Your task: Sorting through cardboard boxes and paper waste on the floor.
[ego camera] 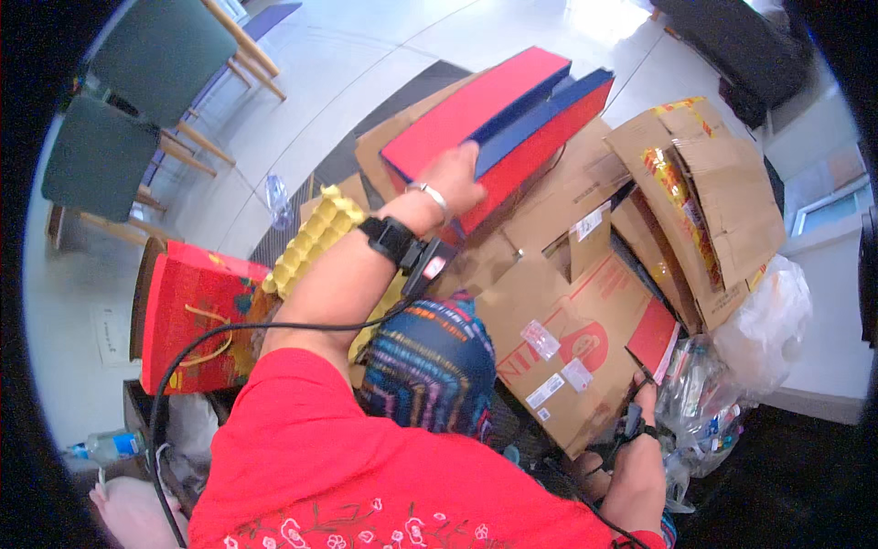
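My left hand (456,180) grips the near end of a red box (453,130) with a blue inside, tilted over the cardboard pile. Its fingertips are partly hidden against the blue edge. Low on the right, my right hand (645,396) holds the side edge of a flattened cardboard box (583,302) with red print and stuck-on labels. Most of its fingers are hidden. A red card-like sheet (653,335) lies on that cardboard, just above the right hand. Bands with small devices circle both wrists, and a black cable crosses the left arm.
Folded cardboard (734,206) with yellow tape leans at the right, above a clear bag of plastic bottles (699,405). Yellow egg trays (312,237) and a red gift bag (206,316) stand left. Green chairs (147,62) and a plastic bottle (277,202) are beyond.
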